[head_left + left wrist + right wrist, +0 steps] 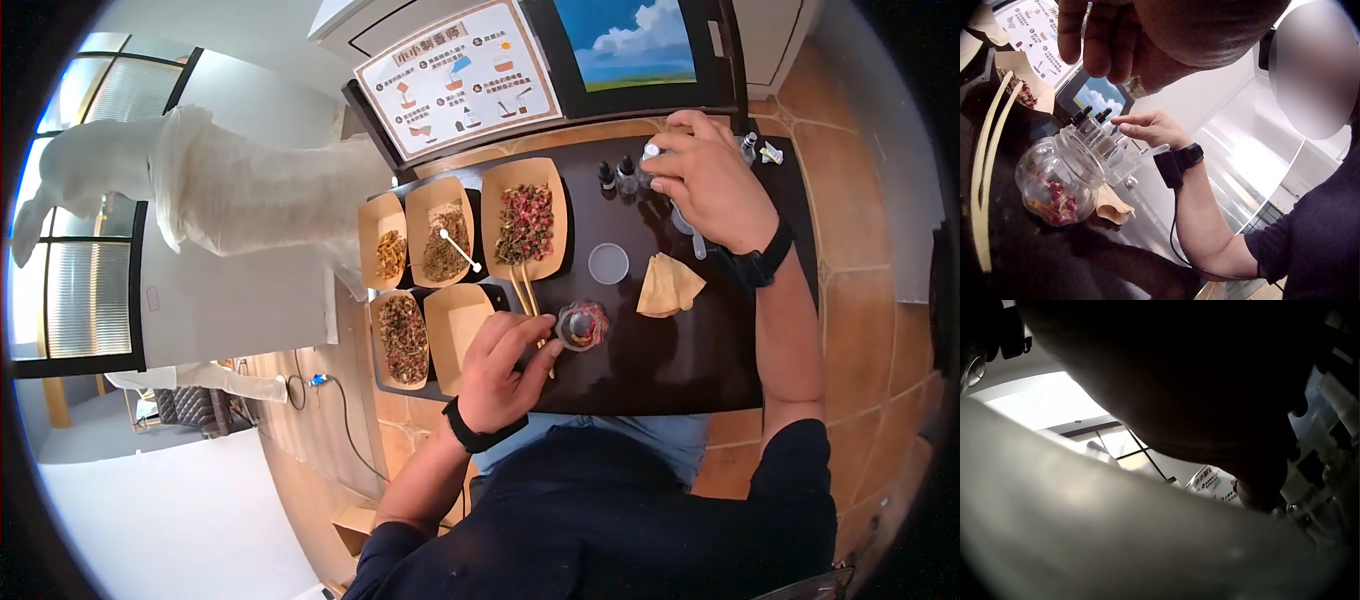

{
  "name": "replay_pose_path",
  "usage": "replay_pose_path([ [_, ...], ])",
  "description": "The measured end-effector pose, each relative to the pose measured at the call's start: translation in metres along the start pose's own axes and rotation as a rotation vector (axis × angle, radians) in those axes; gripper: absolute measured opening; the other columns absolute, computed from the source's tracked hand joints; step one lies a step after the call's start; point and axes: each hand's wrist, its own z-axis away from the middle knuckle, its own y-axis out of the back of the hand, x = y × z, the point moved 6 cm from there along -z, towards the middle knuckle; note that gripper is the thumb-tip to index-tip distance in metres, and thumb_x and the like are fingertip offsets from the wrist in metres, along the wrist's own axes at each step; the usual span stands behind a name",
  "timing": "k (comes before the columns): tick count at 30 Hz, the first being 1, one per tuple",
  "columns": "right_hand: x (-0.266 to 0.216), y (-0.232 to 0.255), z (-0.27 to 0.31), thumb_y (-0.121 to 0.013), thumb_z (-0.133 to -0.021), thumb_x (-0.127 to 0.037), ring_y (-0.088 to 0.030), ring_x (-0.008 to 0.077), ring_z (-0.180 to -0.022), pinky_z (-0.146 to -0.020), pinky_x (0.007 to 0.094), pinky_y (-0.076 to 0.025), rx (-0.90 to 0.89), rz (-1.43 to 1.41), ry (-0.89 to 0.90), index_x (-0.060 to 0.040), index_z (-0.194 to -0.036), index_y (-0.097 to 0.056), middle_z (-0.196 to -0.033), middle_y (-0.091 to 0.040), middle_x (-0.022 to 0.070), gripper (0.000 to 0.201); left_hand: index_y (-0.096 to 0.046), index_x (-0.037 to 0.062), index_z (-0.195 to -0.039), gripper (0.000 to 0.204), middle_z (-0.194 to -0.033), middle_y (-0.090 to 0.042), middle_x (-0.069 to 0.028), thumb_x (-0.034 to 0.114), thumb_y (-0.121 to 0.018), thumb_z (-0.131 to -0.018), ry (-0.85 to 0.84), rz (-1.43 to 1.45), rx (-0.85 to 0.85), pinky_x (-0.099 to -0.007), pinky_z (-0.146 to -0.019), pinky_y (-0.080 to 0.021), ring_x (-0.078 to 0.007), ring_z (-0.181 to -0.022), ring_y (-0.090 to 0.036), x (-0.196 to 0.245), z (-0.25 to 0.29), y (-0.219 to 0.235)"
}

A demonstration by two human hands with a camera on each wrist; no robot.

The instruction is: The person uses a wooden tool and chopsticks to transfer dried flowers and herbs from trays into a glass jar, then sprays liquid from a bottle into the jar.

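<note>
A round glass jar (pixel 583 327) holding red and yellow dried petals stands near the table's front edge; the left wrist view shows its wide open mouth. My left hand (pixel 505 365) is just left of it, fingers loosely bent, with a gap between them and the glass in the left wrist view. At the back right, my right hand (pixel 715 180) reaches over several small bottles, fingers extended. Its fingertips are right at a white-capped bottle (pixel 650 155). Two black-capped dropper bottles (pixel 626 176) stand beside that one. The right wrist view is mostly dark and blurred.
Paper trays (pixel 462 330) hold dried flowers and herbs at left, one with a white spoon (pixel 460 250). Wooden tongs (pixel 525 295) lean on one tray. Nearby are a clear round dish (pixel 608 263), a folded brown paper piece (pixel 670 285) and an instruction board (pixel 460 80).
</note>
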Motion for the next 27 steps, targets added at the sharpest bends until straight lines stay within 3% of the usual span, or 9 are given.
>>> replay_pose_path([
  [9, -0.011, 0.025, 0.001, -0.078, -0.091, -0.013, -0.058, 0.0334, -0.130, -0.116, 0.0505, -0.041, 0.117, -0.010, 0.062, -0.0054, -0.105, -0.082, -0.114, -0.076, 0.0076, 0.017, -0.073, -0.0011, -0.115, 0.029, -0.098, -0.074, -0.0155, -0.003, -0.084, -0.088, 0.021, 0.000, -0.003, -0.0346, -0.077, -0.058, -0.0261, -0.086, -0.073, 0.000, 0.001, 0.000],
  [15, -0.031, 0.070, 0.011, -0.084, -0.082, -0.008, -0.066, 0.0306, -0.116, -0.100, 0.0428, -0.053, 0.345, -0.070, 0.132, -0.0031, -0.099, -0.081, -0.114, -0.078, 0.0081, 0.018, -0.072, -0.0008, -0.117, 0.032, -0.098, -0.074, -0.0150, -0.003, -0.084, -0.088, 0.020, 0.021, 0.020, -0.0342, -0.077, -0.058, -0.0251, -0.086, -0.073, 0.002, -0.001, 0.000],
  [19, -0.062, 0.094, 0.021, -0.085, -0.080, -0.006, -0.067, 0.0300, -0.110, -0.093, 0.0395, -0.056, 0.309, -0.200, 0.215, -0.0041, -0.098, -0.081, -0.111, -0.077, 0.0088, 0.018, -0.070, -0.0008, -0.123, 0.039, -0.108, -0.074, -0.0158, -0.001, -0.085, -0.088, 0.038, 0.076, 0.057, -0.0368, -0.087, -0.058, -0.0278, -0.097, -0.073, 0.008, -0.006, 0.003],
  [24, -0.123, 0.052, 0.030, -0.088, -0.078, -0.003, -0.067, 0.0290, -0.100, -0.084, 0.0375, -0.056, 0.123, -0.610, 0.405, -0.0088, -0.092, -0.080, -0.112, -0.076, 0.0080, 0.018, -0.059, -0.0019, -0.141, 0.050, -0.127, -0.070, -0.0168, 0.003, -0.080, -0.095, 0.013, 0.127, 0.022, -0.0380, -0.103, -0.053, -0.0284, -0.114, -0.069, 0.017, -0.011, -0.001],
  [26, -0.141, 0.025, 0.037, -0.088, -0.079, -0.004, -0.068, 0.0281, -0.097, -0.081, 0.0371, -0.056, 0.100, -0.736, 0.409, -0.0080, -0.094, -0.078, -0.113, -0.075, 0.0073, 0.018, -0.051, -0.0026, -0.149, 0.051, -0.133, -0.067, -0.0163, 0.008, -0.071, -0.104, 0.048, 0.290, -0.044, -0.0367, -0.106, -0.051, -0.0253, -0.118, -0.066, 0.009, -0.002, -0.010],
  [27, -0.144, 0.017, 0.039, -0.088, -0.080, -0.004, -0.069, 0.0274, -0.093, -0.079, 0.0380, -0.056, 0.121, -0.778, 0.404, -0.0068, -0.094, -0.077, -0.114, -0.073, 0.0077, 0.018, -0.051, -0.0034, -0.147, 0.041, -0.129, -0.068, -0.0149, 0.011, -0.062, -0.110, 0.085, 0.331, -0.060, -0.0357, -0.105, -0.050, -0.0223, -0.117, -0.066, 0.010, -0.004, -0.010],
])
